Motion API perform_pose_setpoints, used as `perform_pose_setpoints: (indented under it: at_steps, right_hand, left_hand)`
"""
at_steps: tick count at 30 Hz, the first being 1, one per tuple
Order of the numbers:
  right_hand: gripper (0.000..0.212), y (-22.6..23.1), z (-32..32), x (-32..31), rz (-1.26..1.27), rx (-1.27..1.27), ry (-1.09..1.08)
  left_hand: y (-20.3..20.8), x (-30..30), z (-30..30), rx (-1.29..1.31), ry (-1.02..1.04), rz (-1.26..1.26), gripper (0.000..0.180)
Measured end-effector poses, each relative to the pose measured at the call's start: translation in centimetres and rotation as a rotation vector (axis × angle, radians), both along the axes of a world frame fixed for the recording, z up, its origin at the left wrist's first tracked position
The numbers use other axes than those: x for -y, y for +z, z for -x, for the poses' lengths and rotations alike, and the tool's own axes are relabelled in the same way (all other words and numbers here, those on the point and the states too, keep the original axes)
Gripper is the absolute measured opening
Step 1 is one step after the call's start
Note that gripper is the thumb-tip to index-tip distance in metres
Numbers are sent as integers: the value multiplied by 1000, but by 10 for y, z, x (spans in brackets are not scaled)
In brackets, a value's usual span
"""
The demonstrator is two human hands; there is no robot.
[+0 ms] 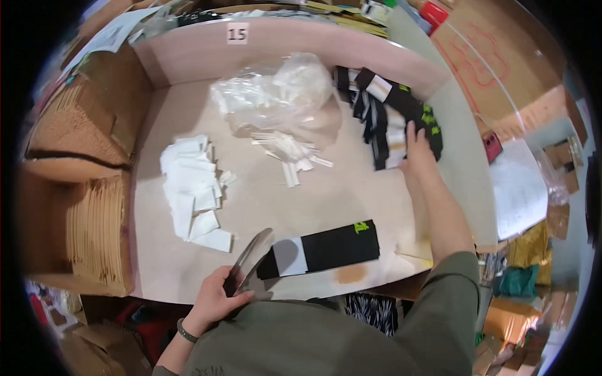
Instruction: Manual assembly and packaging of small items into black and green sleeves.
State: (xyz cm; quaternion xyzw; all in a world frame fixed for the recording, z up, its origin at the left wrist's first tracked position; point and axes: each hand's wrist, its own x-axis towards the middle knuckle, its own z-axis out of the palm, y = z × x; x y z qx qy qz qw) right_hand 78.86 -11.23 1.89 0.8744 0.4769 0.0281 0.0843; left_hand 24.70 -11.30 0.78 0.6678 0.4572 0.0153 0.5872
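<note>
My left hand (pixel 222 297) is closed around a tool with a dark handle and a long, curved grey blade (pixel 254 249); its exact kind is hard to make out. Just right of the blade lies a flat black stack, apparently socks (pixel 338 249), with a white paper band and a green mark at one end. At the far right my right hand (pixel 419 149) rests on a heap of similar banded black socks (pixel 401 103), fingers stretched out over them. Whether it grips one cannot be seen.
White paper slips (pixel 191 185) are spread on the left of the table (pixel 282 207). Smaller white strips (pixel 291 156) lie before a clear plastic bag (pixel 276 91). Cardboard boxes (pixel 88 119) line the left side, and a raised pinkish wall (pixel 188 53) bounds the back.
</note>
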Motion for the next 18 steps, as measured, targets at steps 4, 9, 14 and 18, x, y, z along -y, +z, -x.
perform_pose_setpoints:
  at_steps: [4,9,14,18]
  right_hand:
    - [57,-13,102,-14,-371,-755,336]
    - [35,-41,255,41,-15,-627,1199]
    - [25,-44,308,13,-100,-604,1196]
    - [32,-43,309,16,-139,-509,1239]
  left_hand:
    - [10,7,-2,8,-39,-15,54]
    - [3,10,-34,277,-271,-148,41]
    - [5,4,-1,211,-203,-146,35]
    - [-2,15,0,298,-157,-249,30]
